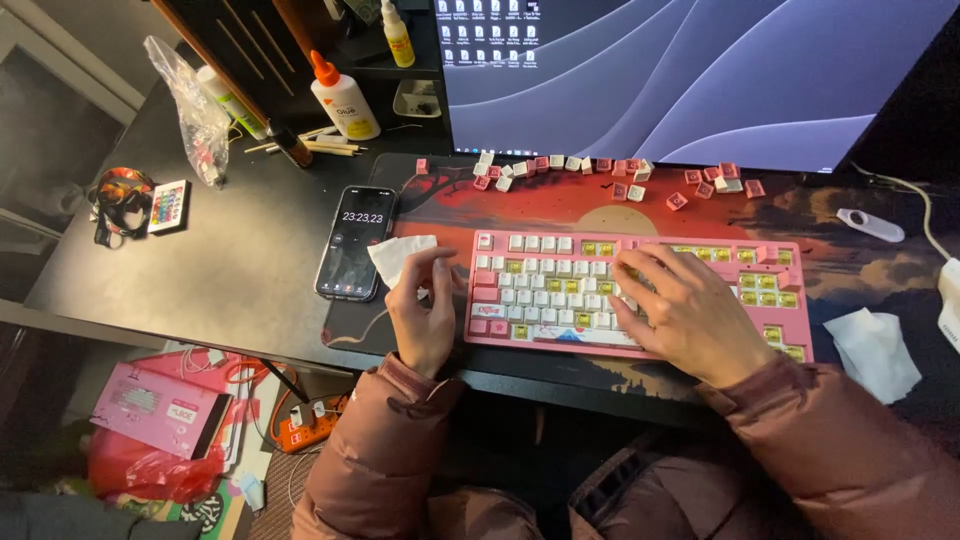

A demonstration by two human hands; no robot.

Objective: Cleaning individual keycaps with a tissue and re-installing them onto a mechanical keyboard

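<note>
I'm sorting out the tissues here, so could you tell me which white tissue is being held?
The tissue in the left hand, beside the phone; the other tissue lies untouched.

- A dark tabletop [230, 270] fills most of the view under dim indoor light.
- A large monitor [700, 70] at the back glows with blue and purple curves, and looks to be the main light.
- Dark shelving [250, 40] stands at the rear left.
- The floor [265, 490] below the left edge is cluttered: a pink box [160, 410] and an orange power strip [310, 420].
</note>
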